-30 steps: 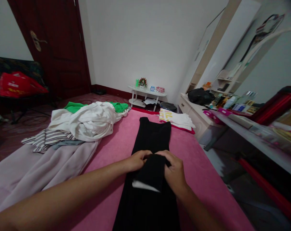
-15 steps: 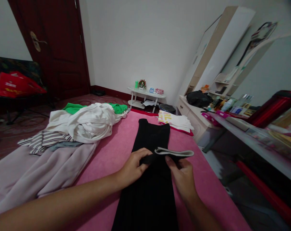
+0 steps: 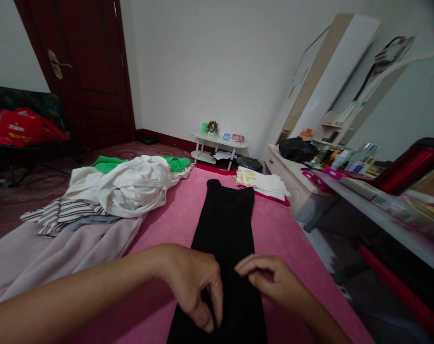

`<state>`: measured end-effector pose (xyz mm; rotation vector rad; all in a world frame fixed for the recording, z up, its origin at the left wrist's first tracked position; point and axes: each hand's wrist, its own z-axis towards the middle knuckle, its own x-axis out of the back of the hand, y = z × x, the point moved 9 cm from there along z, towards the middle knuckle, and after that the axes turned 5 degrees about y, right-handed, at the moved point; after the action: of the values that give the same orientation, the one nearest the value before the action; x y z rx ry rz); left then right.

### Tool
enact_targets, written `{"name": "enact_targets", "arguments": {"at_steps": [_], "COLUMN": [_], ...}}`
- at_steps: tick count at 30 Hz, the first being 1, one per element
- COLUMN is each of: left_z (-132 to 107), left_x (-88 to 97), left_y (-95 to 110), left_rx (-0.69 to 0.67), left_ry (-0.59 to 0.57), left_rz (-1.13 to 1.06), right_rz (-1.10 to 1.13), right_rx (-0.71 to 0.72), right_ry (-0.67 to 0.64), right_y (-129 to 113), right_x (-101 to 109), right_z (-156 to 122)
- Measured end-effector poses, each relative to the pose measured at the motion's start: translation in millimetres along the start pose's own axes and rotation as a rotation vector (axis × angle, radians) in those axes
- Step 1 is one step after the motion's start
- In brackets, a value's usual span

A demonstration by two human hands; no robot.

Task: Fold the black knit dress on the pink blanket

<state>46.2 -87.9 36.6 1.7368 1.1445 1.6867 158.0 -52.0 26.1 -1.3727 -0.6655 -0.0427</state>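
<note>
A long black garment [image 3: 226, 220] lies flat and lengthwise on the pink bed cover [image 3: 174, 215]. Both my hands are over its near end. My left hand [image 3: 193, 282] hangs with fingers curled down, pinching the cloth at the left edge. My right hand [image 3: 274, 282] has its fingers bent together at the right edge of the same cloth. What the fingertips grip is partly hidden.
A pile of white clothes [image 3: 131, 184], a green item [image 3: 105, 165], a striped piece [image 3: 59, 212] and a pale lilac garment [image 3: 59, 253] lie left. Folded white clothes [image 3: 262, 180] sit at the far corner. A cluttered dresser [image 3: 292, 177] and desk stand right, a dark door [image 3: 91, 71] at the back left.
The folded-up part of the black garment that my hands held up has been laid down. Both hands have drawn back toward me, onto the garment's near end.
</note>
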Motion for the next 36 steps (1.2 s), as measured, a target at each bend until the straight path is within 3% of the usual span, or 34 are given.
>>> {"name": "enact_targets", "arguments": {"at_steps": [2,5,7,11,14,18,24,29,36], "left_z": [22.3,47.2,54.6,63.2,59.3,55.4,53.8,50.4,52.7], "left_x": [23.7,73.4,88.1,82.9,80.4,82.9,85.2,85.4,86.0], "left_y": [-11.2,-46.7,-72.1,-114.6,-124.4,-130.6,-137.2,-138.7,-143.1], "left_rx": [0.043,0.139,0.224,0.36,0.38,0.393,0.41,0.489,0.517], "left_ry": [0.122,0.583,0.78,0.84,0.896,0.927,0.968,1.024,0.989], "left_rz": [0.0,0.239,0.434,0.574,0.565,0.5,0.458,0.481,0.512], "right_rz": [0.027,0.027,-0.072,-0.282,-0.208,-0.006,-0.084,-0.357,-0.653], "right_rx": [-0.021,0.017,0.087,0.088,-0.022,-0.142,-0.128,-0.089,-0.338], "right_ry": [0.225,0.454,0.592,0.889,0.989,1.01,0.906,0.781,0.588], "right_y": [15.4,32.7,39.1,68.6,111.6,159.1,165.9,169.9,199.4], "right_x": [19.1,34.7,44.1,76.9,108.8,142.3,164.2,159.9,151.1], "right_z": [24.4,57.6,76.1,104.6,132.5,177.9,232.9,249.7,256.0]}}
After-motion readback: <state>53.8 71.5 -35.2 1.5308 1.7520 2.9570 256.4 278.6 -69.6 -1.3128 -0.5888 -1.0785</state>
